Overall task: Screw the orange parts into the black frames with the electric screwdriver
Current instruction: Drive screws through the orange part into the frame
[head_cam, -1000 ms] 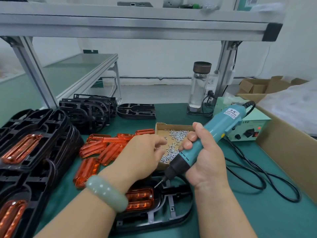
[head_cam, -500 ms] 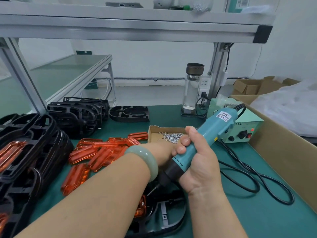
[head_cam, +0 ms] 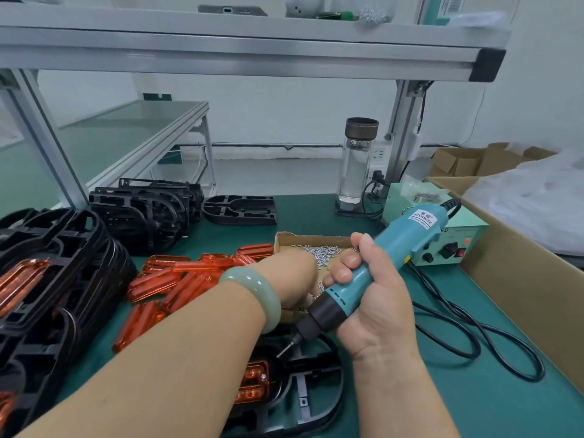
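**A:** Hands?

**B:** I see the right hand (head_cam: 376, 298) wrapped round the electric screwdriver (head_cam: 392, 248), with the bit angled down over the black frame (head_cam: 316, 369). The left hand (head_cam: 294, 273) is in the cardboard tray (head_cam: 284, 240) of screws (head_cam: 322, 251). Its fingers are hidden, so I can't tell the grip.

**A:** Orange?

**B:** One orange part (head_cam: 252, 380) sits in that frame. Loose orange parts (head_cam: 186, 279) are piled left of the tray. The big carton (head_cam: 521, 295) on the right holds a plastic bag (head_cam: 531, 200).

Right grip (head_cam: 376, 305) fisted round the driver (head_cam: 401, 241), fingers curled over the barrel, tool angled down-left. Right forearm comes in from bottom right, wrist low. Left grip (head_cam: 294, 276) reaches forward next to the right, back of hand up. Its fingers bend down out of sight, so can't tell if they pinch anything. Left forearm runs diagonally from bottom left.
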Demonstrator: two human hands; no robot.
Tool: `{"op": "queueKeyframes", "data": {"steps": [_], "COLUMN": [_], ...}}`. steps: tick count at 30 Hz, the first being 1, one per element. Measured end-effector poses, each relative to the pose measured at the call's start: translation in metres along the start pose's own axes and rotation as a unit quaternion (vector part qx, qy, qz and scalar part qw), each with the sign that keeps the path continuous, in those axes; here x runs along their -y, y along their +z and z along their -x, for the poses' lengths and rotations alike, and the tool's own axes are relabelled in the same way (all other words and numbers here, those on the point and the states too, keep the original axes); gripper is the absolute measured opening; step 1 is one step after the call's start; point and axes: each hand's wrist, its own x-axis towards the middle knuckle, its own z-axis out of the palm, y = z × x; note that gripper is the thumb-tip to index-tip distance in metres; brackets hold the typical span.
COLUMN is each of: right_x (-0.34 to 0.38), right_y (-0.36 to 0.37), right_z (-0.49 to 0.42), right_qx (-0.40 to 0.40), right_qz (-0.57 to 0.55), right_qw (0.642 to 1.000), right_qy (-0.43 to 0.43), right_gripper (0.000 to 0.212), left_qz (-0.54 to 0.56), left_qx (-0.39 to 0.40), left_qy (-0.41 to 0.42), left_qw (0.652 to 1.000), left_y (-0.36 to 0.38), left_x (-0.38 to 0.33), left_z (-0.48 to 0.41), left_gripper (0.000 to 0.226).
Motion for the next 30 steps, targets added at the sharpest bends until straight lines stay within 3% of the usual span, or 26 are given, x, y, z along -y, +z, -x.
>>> {"op": "queueKeyframes", "data": {"steps": [3,8,12,14,19,26,30], "right_x": [0.001,0.001,0.001,0.001,0.0,-0.001,-0.002], "right_y": [0.0,-0.001,-0.001,-0.002,-0.003,-0.004,-0.003], "right_z": [0.0,-0.001,-0.001,-0.001,-0.001,-0.002,-0.002], "right_qx": [0.004,0.004,0.002,0.002,0.003,-0.002,-0.002], "right_qz": [-0.001,0.003,0.008,0.008,0.012,0.02,0.02], "right_qw": [1.0,1.0,1.0,1.0,1.0,1.0,1.0], "right_qy": [-0.002,-0.005,-0.003,-0.003,-0.002,-0.005,-0.005], "right_gripper": [0.024,0.024,0.026,0.027,0.022,0.031,0.031], "left_qz": [-0.019,0.142,0.359,0.414,0.459,0.488,0.559], "left_qx": [-0.026,-0.105,-0.072,-0.058,-0.078,-0.111,-0.091], "left_qy": [0.02,0.006,-0.056,-0.063,-0.051,-0.059,-0.071], "left_qw": [0.999,0.984,0.929,0.906,0.884,0.864,0.821], "left_y": [-0.003,0.002,0.002,0.004,0.01,0.013,0.013], "left_x": [0.002,0.016,0.017,0.019,0.029,0.035,0.036], "left_z": [0.002,0.005,0.006,0.009,0.011,0.012,0.014], "left_gripper": [0.01,0.022,0.028,0.028,0.023,0.011,0.012]}}
